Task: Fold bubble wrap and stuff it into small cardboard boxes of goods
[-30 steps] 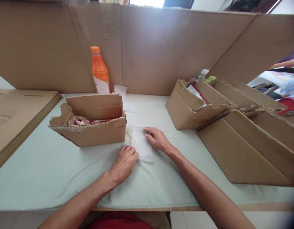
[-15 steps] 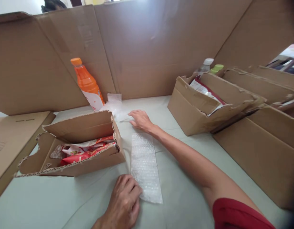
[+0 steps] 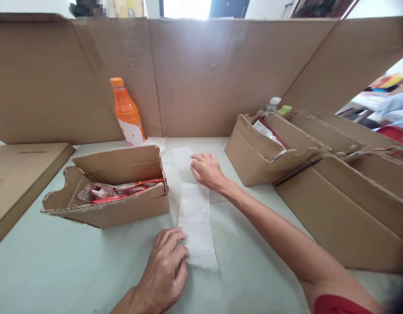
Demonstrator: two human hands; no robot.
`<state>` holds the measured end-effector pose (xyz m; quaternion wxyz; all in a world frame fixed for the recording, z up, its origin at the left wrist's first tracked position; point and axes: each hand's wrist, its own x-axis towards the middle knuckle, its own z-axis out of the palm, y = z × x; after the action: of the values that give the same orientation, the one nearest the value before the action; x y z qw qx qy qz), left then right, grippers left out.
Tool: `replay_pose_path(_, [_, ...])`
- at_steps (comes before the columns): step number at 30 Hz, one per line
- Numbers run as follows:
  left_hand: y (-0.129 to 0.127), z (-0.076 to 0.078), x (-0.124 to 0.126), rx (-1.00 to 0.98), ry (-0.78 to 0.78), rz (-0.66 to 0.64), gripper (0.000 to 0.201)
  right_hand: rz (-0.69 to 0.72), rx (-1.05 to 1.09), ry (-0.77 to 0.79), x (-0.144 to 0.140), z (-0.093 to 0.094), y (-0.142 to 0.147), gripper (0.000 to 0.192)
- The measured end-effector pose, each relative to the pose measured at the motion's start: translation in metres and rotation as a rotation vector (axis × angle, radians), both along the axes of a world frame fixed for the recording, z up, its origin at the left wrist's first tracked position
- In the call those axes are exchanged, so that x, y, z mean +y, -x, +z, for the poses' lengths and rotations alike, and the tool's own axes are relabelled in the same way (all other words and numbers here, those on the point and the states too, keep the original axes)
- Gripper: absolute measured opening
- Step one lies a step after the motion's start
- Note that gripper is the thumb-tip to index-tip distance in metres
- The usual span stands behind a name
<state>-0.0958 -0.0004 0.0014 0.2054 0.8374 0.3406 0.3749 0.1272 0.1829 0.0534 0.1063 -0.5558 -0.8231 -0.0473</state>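
Note:
A strip of bubble wrap [image 3: 199,224] lies lengthwise on the table in front of me. My left hand [image 3: 167,261] rests at its lower left edge, fingers slightly bent and apart, their tips touching the strip. Farther out, my right hand [image 3: 208,169] is closed on the right end of a second bubble wrap piece [image 3: 181,157], which looks blurred and pale. Part of that piece is hidden under the fingers. More white wrap [image 3: 156,142] lies by the foot of an orange bottle [image 3: 128,114].
An open cardboard box [image 3: 132,213] with red packets [image 3: 123,194] stands at left, beside a flat carton [image 3: 28,165]. Several open boxes [image 3: 302,205] stand at right, with bottle caps [image 3: 275,100] behind. A tall cardboard wall [image 3: 195,83] closes off the back.
My right hand has shifted slightly right, and the bubble wrap piece in it has come away from the wrap near the bottle. My left hand stays by the strip. The camera view has tilted up.

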Motion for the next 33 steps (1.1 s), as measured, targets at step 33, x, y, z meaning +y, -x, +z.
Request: replay_pose_path(33, [-0.014, 0.008, 0.03, 0.244, -0.154, 0.027, 0.024, -0.068, -0.003, 0.131, -0.028, -0.022, -0.004, 0.03])
